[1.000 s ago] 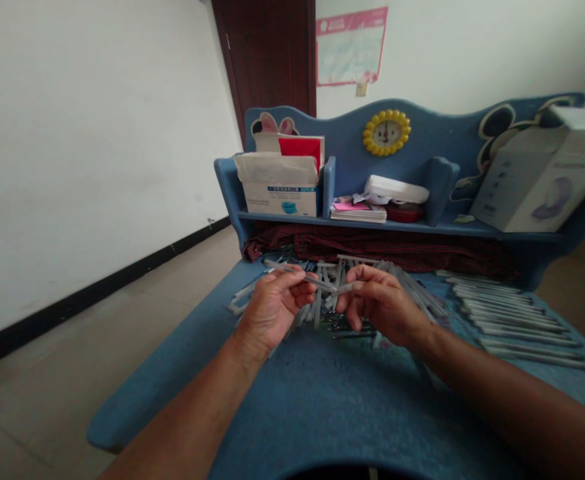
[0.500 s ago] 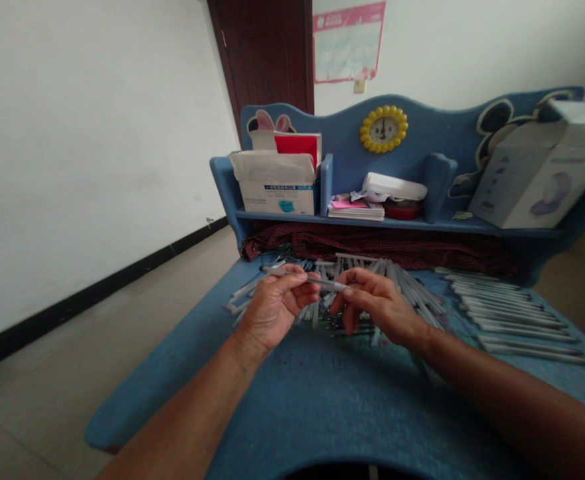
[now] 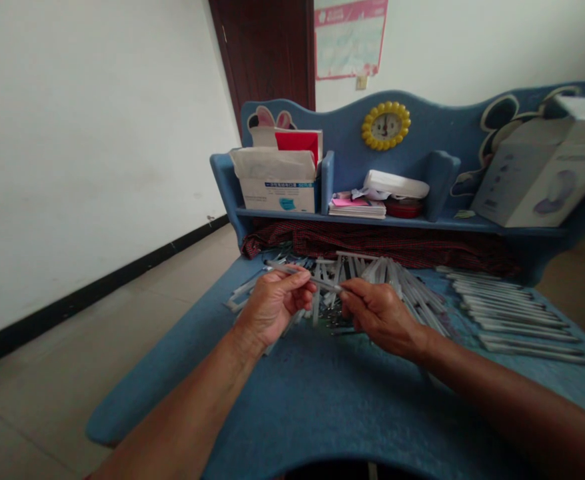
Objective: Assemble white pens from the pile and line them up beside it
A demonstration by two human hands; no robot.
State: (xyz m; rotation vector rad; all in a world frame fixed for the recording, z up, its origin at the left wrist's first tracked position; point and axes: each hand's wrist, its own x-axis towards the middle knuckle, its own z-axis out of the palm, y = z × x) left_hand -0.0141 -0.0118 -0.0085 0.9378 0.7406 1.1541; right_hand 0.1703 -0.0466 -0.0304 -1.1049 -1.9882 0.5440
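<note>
Centre of frame: left hand closed on the grey pen barrel, right hand pinching its near end, above the loose pile. Judged step: fitting the end part; next calls for coaxial alignment

Bare left grip, bare right grip

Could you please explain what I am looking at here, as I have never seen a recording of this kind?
No machine here: a person wears a camera on the head, looking down at their own bare hands. The left hand and right hand together hold a slim grey stick, probably a pen. On the blue desk lies a loose pile of such sticks, with a neat row to its right. Behind stands a shelf with a white box.
</note>
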